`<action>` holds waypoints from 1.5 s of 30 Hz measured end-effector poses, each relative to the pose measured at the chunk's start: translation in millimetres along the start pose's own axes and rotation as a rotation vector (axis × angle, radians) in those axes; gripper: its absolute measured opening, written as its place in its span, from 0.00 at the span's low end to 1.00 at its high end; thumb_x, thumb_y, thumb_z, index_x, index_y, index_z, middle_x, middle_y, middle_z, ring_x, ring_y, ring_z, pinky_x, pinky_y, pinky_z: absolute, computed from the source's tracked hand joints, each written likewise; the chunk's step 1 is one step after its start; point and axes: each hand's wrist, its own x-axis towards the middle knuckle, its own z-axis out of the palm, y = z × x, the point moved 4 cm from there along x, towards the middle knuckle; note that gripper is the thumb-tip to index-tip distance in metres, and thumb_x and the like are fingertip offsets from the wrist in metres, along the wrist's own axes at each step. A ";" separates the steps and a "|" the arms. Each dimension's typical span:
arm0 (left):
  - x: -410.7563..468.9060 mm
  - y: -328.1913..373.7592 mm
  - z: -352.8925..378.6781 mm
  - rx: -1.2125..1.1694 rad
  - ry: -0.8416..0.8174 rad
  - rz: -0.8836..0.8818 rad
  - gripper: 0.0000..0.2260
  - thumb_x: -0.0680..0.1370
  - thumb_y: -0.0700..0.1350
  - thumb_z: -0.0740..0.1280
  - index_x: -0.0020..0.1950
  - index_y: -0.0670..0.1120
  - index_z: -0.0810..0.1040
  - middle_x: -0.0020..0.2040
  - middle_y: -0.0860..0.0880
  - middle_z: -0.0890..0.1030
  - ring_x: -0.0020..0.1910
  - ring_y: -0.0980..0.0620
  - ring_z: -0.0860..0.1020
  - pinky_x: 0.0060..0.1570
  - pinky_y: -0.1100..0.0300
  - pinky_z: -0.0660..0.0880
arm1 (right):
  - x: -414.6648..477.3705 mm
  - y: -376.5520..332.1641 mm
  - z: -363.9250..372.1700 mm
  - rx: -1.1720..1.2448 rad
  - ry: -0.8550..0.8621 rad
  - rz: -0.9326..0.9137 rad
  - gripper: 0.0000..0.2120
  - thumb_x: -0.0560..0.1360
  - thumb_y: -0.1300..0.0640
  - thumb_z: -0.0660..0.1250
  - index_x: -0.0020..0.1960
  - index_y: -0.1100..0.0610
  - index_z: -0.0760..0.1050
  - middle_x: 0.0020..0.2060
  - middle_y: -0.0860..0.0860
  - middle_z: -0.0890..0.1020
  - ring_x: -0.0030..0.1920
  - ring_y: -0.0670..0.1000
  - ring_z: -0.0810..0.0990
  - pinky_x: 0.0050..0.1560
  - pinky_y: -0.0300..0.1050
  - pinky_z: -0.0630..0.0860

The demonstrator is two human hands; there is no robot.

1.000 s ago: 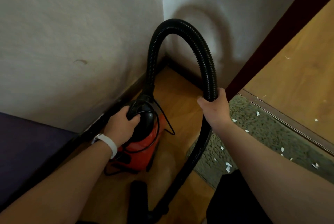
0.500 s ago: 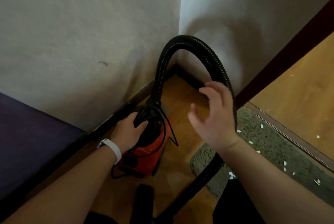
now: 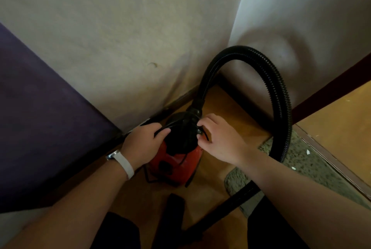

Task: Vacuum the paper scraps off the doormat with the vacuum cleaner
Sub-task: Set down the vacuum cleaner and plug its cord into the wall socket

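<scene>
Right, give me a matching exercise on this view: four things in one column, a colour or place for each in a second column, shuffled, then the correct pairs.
Things:
1. vacuum cleaner
2. hose
3. doormat
4. wristband

Descriptions:
A. white, on the left arm
B. red body with a black top, both hands on it
C. black, arching up from the vacuum's top and down over the mat
D. greenish, on the floor at right, with a few paper scraps

Pairs: 1-B, 2-C, 3-D, 4-A
</scene>
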 end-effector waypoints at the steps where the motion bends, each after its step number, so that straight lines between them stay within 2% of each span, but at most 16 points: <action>1: -7.1 -3.8 -4.5 -0.024 -0.001 -0.018 0.17 0.82 0.58 0.61 0.41 0.47 0.77 0.33 0.48 0.78 0.33 0.52 0.76 0.34 0.49 0.75 | 7.8 -3.8 1.7 -0.005 -0.041 0.000 0.19 0.81 0.47 0.63 0.69 0.52 0.72 0.64 0.47 0.73 0.65 0.48 0.70 0.60 0.38 0.68; 4: -28.2 -16.9 -7.8 -0.071 0.013 -0.096 0.14 0.81 0.59 0.61 0.46 0.52 0.80 0.38 0.52 0.81 0.37 0.54 0.78 0.36 0.50 0.76 | 30.2 -15.4 8.2 -0.061 -0.145 -0.042 0.17 0.82 0.46 0.62 0.68 0.51 0.72 0.61 0.48 0.74 0.62 0.51 0.72 0.58 0.41 0.70; 7: -42.5 -24.9 -7.7 -0.157 0.078 -0.144 0.13 0.82 0.56 0.62 0.43 0.52 0.80 0.36 0.52 0.80 0.36 0.56 0.78 0.34 0.54 0.74 | 42.5 -23.9 15.5 -0.132 -0.215 -0.119 0.15 0.81 0.49 0.63 0.65 0.53 0.74 0.58 0.51 0.75 0.57 0.54 0.74 0.56 0.48 0.74; 9: -47.8 -27.4 -8.7 -0.228 0.138 -0.131 0.13 0.82 0.53 0.64 0.41 0.50 0.80 0.36 0.52 0.79 0.36 0.56 0.78 0.37 0.53 0.75 | 46.1 -27.0 18.6 -0.170 -0.223 -0.157 0.15 0.81 0.50 0.64 0.64 0.54 0.74 0.58 0.52 0.75 0.56 0.55 0.74 0.55 0.49 0.75; 11: -50.1 -26.8 -7.8 -0.303 0.146 -0.094 0.12 0.82 0.52 0.64 0.43 0.50 0.81 0.38 0.53 0.80 0.39 0.57 0.78 0.40 0.51 0.77 | 48.0 -26.1 22.0 -0.187 -0.237 -0.159 0.15 0.80 0.50 0.65 0.64 0.55 0.74 0.59 0.52 0.75 0.57 0.55 0.74 0.56 0.49 0.74; 16: -54.1 -23.4 -0.9 -0.398 0.065 -0.071 0.16 0.78 0.63 0.59 0.46 0.56 0.81 0.41 0.53 0.82 0.40 0.53 0.81 0.39 0.43 0.79 | 50.0 -19.8 34.6 -0.204 -0.322 -0.137 0.11 0.80 0.53 0.64 0.61 0.54 0.77 0.59 0.52 0.74 0.58 0.56 0.73 0.57 0.51 0.73; 20: -51.8 -33.8 -0.6 -0.343 0.042 -0.115 0.11 0.82 0.57 0.61 0.46 0.56 0.80 0.38 0.52 0.82 0.38 0.53 0.80 0.39 0.44 0.78 | 63.1 -24.4 43.4 -0.426 -0.356 -0.264 0.16 0.79 0.51 0.63 0.66 0.51 0.75 0.65 0.52 0.73 0.69 0.57 0.67 0.68 0.52 0.65; 24: -54.0 -39.8 1.6 -0.333 0.000 -0.153 0.14 0.79 0.63 0.58 0.47 0.57 0.80 0.38 0.52 0.82 0.39 0.51 0.81 0.39 0.42 0.79 | 75.1 -33.4 52.4 -0.590 -0.450 -0.367 0.24 0.77 0.51 0.66 0.71 0.52 0.67 0.66 0.55 0.69 0.67 0.58 0.67 0.69 0.52 0.66; 26: -55.9 -41.0 1.8 -0.321 -0.014 -0.176 0.17 0.78 0.64 0.57 0.46 0.56 0.80 0.39 0.52 0.82 0.39 0.51 0.81 0.40 0.42 0.79 | 78.2 -37.4 57.4 -0.644 -0.524 -0.397 0.23 0.77 0.51 0.67 0.71 0.51 0.68 0.66 0.54 0.70 0.67 0.58 0.69 0.70 0.52 0.66; 28: -57.8 -43.3 1.9 -0.308 -0.014 -0.197 0.18 0.77 0.64 0.57 0.44 0.55 0.80 0.38 0.52 0.82 0.39 0.51 0.81 0.41 0.42 0.79 | 82.7 -42.0 62.6 -0.686 -0.574 -0.410 0.22 0.77 0.51 0.67 0.69 0.52 0.70 0.64 0.53 0.74 0.65 0.58 0.72 0.68 0.51 0.68; 32: -63.1 -46.7 2.2 -0.302 -0.005 -0.216 0.16 0.79 0.62 0.59 0.43 0.53 0.79 0.37 0.50 0.81 0.38 0.49 0.80 0.40 0.42 0.78 | 89.5 -49.1 69.3 -0.794 -0.678 -0.430 0.16 0.80 0.51 0.65 0.66 0.52 0.73 0.57 0.52 0.79 0.56 0.55 0.77 0.56 0.49 0.70; 35: -68.7 -44.5 1.8 -0.316 -0.004 -0.223 0.14 0.80 0.59 0.61 0.42 0.53 0.80 0.37 0.49 0.80 0.38 0.48 0.80 0.40 0.41 0.78 | 90.9 -49.3 69.8 -0.789 -0.722 -0.426 0.14 0.79 0.52 0.66 0.63 0.53 0.75 0.46 0.49 0.75 0.44 0.52 0.70 0.46 0.47 0.66; 37: -72.3 -42.5 2.2 -0.319 -0.015 -0.209 0.14 0.81 0.57 0.62 0.42 0.51 0.79 0.36 0.47 0.80 0.36 0.47 0.79 0.39 0.42 0.77 | 88.3 -45.5 68.9 -0.776 -0.724 -0.415 0.13 0.78 0.51 0.67 0.61 0.53 0.75 0.43 0.48 0.72 0.43 0.52 0.69 0.46 0.47 0.65; 40: -75.5 -38.4 -0.2 -0.354 -0.032 -0.192 0.14 0.82 0.56 0.62 0.43 0.50 0.81 0.37 0.46 0.80 0.37 0.48 0.79 0.39 0.45 0.76 | 78.9 -37.7 63.2 -0.766 -0.714 -0.404 0.11 0.78 0.50 0.67 0.58 0.53 0.75 0.43 0.49 0.73 0.47 0.55 0.76 0.50 0.49 0.71; 43: -72.4 -35.0 -7.3 -0.403 0.027 -0.215 0.12 0.81 0.52 0.65 0.42 0.50 0.82 0.34 0.51 0.80 0.34 0.56 0.78 0.36 0.54 0.74 | 72.4 -24.9 48.0 -0.728 -0.674 -0.405 0.06 0.78 0.50 0.66 0.52 0.51 0.73 0.40 0.48 0.72 0.46 0.55 0.76 0.47 0.47 0.66; 45: -70.4 -36.6 -12.8 -0.380 0.075 -0.261 0.12 0.81 0.52 0.65 0.41 0.49 0.82 0.32 0.50 0.80 0.31 0.56 0.77 0.35 0.55 0.73 | 72.0 -16.5 33.5 -0.712 -0.634 -0.379 0.06 0.78 0.50 0.66 0.48 0.51 0.70 0.37 0.47 0.71 0.43 0.54 0.73 0.47 0.47 0.66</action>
